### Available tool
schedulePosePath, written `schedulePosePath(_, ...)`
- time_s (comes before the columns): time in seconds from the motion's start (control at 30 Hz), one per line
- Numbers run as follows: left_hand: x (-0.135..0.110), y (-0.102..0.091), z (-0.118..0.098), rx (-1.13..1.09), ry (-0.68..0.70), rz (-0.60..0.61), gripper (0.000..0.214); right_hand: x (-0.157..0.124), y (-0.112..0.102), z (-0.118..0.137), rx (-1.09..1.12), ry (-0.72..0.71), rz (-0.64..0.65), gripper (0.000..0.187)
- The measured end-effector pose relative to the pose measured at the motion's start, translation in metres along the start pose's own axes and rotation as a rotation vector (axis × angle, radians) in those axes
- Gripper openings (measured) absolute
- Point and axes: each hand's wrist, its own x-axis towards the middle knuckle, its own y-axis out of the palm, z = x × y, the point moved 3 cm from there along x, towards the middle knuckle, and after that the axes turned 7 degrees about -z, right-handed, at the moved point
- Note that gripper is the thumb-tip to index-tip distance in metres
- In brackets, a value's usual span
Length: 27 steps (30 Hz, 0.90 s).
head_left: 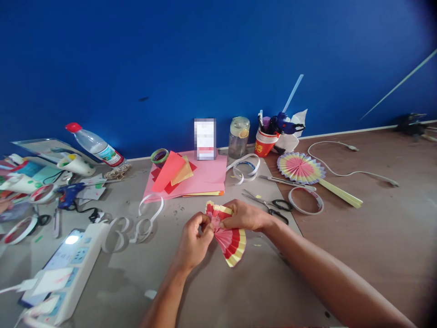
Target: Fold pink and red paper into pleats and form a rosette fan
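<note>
A pleated paper fan [232, 243] in pink, red and yellow is held above the grey table mat, its folds spread downward and a second pleated part fanning upward. My left hand [196, 237] pinches it at the gathered middle from the left. My right hand [244, 216] grips it from the upper right, thumb pressed on the pink folds. Both hands are closed, and fingers hide part of the paper's centre. Just right of my right hand lie black-handled scissors [278, 205]. A finished round paper fan [300, 168] with a yellow handle rests farther right.
Pink paper sheets [218, 175] with red and gold pieces lie behind my hands. A tape roll [305, 200], glass jar [238, 139] and red cup [264, 143] stand right. White strips [146, 223], a power strip [80, 269], a glue gun [70, 193] and a tilted bottle [99, 146] are left.
</note>
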Motion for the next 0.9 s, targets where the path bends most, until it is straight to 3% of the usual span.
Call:
schedulePosePath(0.2, 0.001, -0.005, -0.002, 0.152, 0.061, -0.213, 0.015, 0.0, -0.011, 0.008, 0.142, -0.129, -0.112, 0.04)
schedulePosePath(0.37, 0.0, -0.007, 0.0, 0.212, 0.087, -0.323, 0.013, -0.001, -0.005, 0.007, 0.352, -0.083, -0.107, 0.041)
schedulePosePath(0.47, 0.002, -0.01, 0.004, 0.156, 0.025, -0.366, 0.012, 0.0, -0.01, 0.005, 0.581, -0.078, -0.15, 0.04)
schedulePosePath(0.57, 0.005, -0.013, 0.013, -0.03, -0.106, -0.388, 0.014, 0.003, -0.015, 0.0, 0.775, -0.074, -0.115, 0.034)
schedulePosePath(0.73, 0.008, -0.014, 0.018, -0.131, -0.158, -0.409, 0.017, 0.001, 0.004, 0.003, 0.736, -0.1, -0.033, 0.034)
schedulePosePath(0.9, 0.004, -0.011, 0.008, 0.12, 0.016, -0.42, 0.015, -0.002, 0.025, 0.017, 0.56, -0.193, -0.023, 0.038)
